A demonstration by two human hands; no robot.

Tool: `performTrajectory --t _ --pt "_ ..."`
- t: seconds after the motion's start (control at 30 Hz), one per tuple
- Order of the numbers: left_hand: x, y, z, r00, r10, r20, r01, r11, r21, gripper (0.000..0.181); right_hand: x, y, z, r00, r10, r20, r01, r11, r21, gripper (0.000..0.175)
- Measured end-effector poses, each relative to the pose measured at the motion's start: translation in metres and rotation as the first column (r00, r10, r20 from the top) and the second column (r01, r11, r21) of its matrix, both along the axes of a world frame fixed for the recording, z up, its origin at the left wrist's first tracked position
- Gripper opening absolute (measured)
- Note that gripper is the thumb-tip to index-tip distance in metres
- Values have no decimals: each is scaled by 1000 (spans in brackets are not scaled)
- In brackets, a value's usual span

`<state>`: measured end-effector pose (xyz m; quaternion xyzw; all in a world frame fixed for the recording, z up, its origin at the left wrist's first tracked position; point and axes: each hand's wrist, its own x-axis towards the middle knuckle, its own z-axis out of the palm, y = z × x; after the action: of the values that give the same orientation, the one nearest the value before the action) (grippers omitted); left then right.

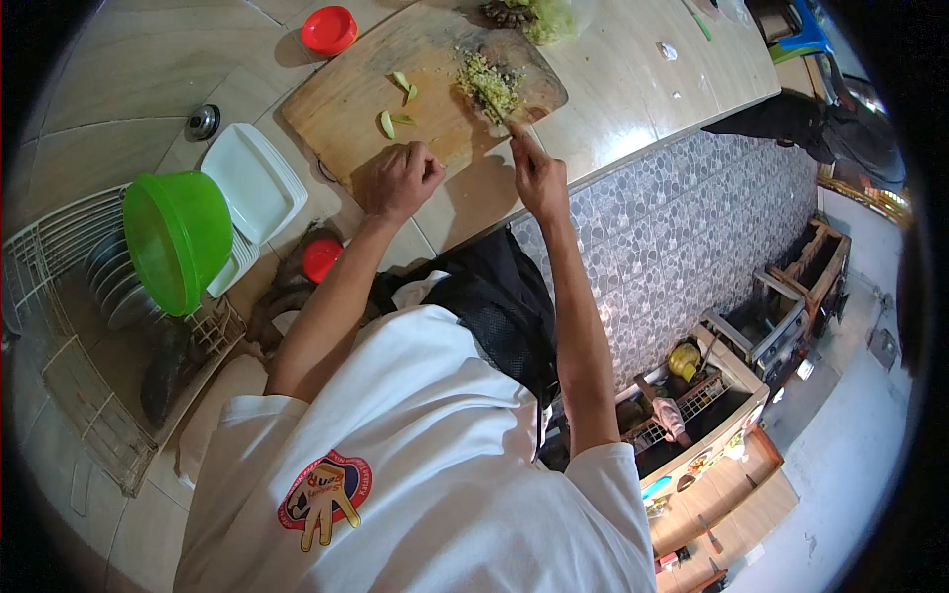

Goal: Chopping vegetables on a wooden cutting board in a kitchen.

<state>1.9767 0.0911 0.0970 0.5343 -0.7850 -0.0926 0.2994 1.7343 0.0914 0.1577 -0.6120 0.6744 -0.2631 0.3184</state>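
Note:
A worn wooden cutting board lies on the tiled counter before me. My left hand is curled into a loose fist by the board's near edge, and nothing shows in its fingers. My right hand grips a knife by its handle at the board's near right. Its blade is hard to make out against a heap of finely chopped pale green vegetable. Several pale green slivers lie apart from the heap, further left on the board.
A red bowl stands behind the board, near a bag of greens. Left are stacked white trays, a green basin and a wire dish rack. Another person is at far right, beyond the patterned floor.

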Motion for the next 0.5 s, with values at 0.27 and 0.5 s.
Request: performTrajectory --t 0.27,0.5 --pt "-10 1 -2 1000 17 1 -17 999 50 22 -5 36 -21 985 147 93 -141 988 -65 38" --pt "2 2 -7 1000 7 -6 -7 999 34 21 2 41 -7 959 270 90 -278 957 86 36"
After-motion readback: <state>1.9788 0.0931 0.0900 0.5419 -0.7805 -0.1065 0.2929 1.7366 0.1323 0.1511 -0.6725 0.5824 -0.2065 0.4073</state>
